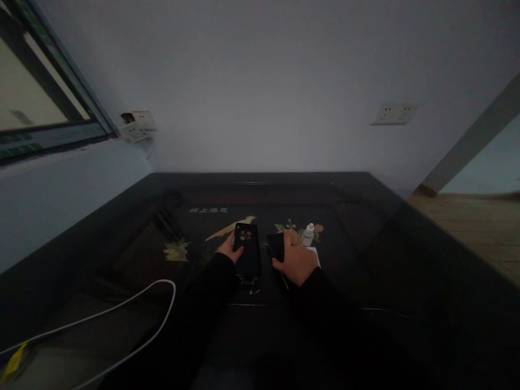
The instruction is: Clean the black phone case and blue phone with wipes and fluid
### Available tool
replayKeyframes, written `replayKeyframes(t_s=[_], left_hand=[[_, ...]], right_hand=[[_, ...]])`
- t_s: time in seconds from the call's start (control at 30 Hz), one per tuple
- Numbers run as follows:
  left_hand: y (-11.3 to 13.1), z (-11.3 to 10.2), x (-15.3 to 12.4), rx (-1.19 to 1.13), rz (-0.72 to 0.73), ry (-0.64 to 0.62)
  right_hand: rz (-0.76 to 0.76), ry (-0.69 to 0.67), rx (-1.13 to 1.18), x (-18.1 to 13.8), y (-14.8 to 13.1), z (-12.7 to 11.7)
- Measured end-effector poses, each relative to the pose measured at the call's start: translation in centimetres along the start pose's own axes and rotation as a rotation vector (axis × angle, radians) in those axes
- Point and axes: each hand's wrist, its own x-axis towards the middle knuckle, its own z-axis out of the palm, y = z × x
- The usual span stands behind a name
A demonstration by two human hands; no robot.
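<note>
Dark tabletop [353, 244], left hand [229, 248] curled round phone case [248, 260], right hand [299, 262] round black slab [276, 246]

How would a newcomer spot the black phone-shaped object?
On the dark flower-printed table, find the bare left hand. It holds the phone-shaped object by its left edge. Circles clustered near the far end set it apart from the flat black rectangle under the bare right hand.

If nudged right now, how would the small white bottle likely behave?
The small white bottle stands taller than wide, so it may tip. Its rounded body could then roll. It is probably light, being smaller than the right hand.
</note>
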Motion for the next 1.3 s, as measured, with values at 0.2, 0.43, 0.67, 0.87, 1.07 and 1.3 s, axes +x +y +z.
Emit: replayKeyframes(t_s=[0.2,0.43,0.67,0.87,1.07,1.3], left_hand=[[1.1,-0.3,-0.3,0.352,0.029,-0.024],[0.7,0.0,0.1,0.563,0.047,-0.076],[0.7,0.1,0.3,0.630,0.078,-0.136],[1.4,0.0,-0.4,0.677,0.082,-0.167],[2.0,0.2,-0.6,0.689,0.071,-0.193],[2.7,-0.3,-1.5,0.639,0.069,-0.144]], right_hand=[[-0.011,-0.010,-0.001,1.5,-1.6,0.1],[0.016,-0.011,-0.002,3.0,-2.5,1.1],[0.034,-0.022,-0.026,3.8,-1.3,2.1],[0.054,-0.028,-0.015,4.2,-0.7,1.9],[0.058,-0.029,0.012,4.0,-0.5,1.6],[-0.086,0.066,0.108,0.9,2.1,-2.1]])
